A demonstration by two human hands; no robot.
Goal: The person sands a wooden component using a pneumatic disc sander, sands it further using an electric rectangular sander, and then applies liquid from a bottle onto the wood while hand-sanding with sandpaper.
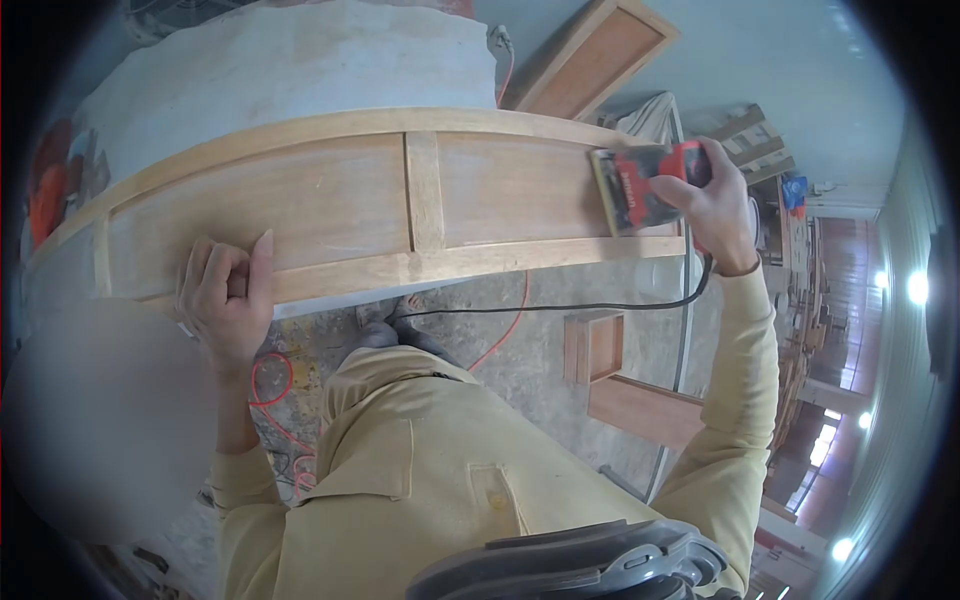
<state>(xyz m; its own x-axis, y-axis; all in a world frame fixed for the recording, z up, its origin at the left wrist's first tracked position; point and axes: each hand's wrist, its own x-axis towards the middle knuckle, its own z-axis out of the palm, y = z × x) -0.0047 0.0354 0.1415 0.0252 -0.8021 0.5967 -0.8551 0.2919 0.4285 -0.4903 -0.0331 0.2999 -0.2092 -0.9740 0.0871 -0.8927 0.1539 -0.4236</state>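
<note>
A long framed wooden panel [425,190] with a crossbar lies across the white-covered table. My right hand [722,205] is wrapped round a red and black power sander [650,188], which rests on the panel's right end. A black cable runs from the sander down and to the left. At the panel's near left edge, my left hand [228,290] rests with its fingers curled and the thumb pointing up; no object shows in it, though the fingers hide part of the palm.
Another framed panel [600,60] leans beyond the table. Below lie a wooden box [603,347], a flat board [645,410] and a red hose [510,330] on the floor. Orange items [50,195] stand at far left. Stacked wood [795,330] is at the right.
</note>
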